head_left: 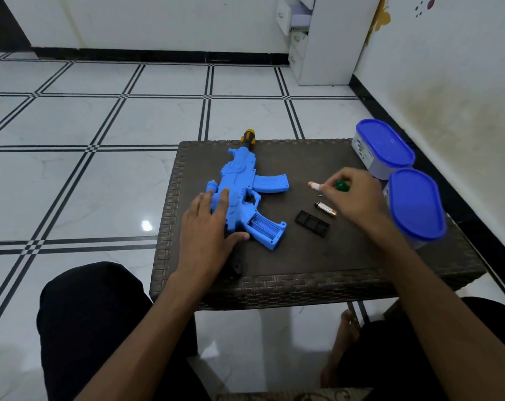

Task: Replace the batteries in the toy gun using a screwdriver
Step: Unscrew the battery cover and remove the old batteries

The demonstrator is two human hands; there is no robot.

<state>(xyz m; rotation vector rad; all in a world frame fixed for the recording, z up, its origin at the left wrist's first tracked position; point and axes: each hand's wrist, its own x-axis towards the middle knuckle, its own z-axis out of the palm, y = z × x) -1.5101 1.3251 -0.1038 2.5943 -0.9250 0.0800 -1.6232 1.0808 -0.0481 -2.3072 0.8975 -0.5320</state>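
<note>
The blue plastic toy gun (pixel 239 195) lay on the dark woven table (pixel 361 273), compartment uncovered. The left hand (pixel 209 227) rested flat on it to steady it. The right hand (pixel 352 195) pinched a white battery (pixel 315 185), probably for loading.

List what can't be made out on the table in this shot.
- Head view: screwdriver, mostly covered by the right hand; only a green bit shows.
- Toy gun rear end: under the left hand.
- Battery label and the tiny dark piece (perhaps a screw): too small.
- Two blue-lidded containers: closed, contents hidden.
</note>
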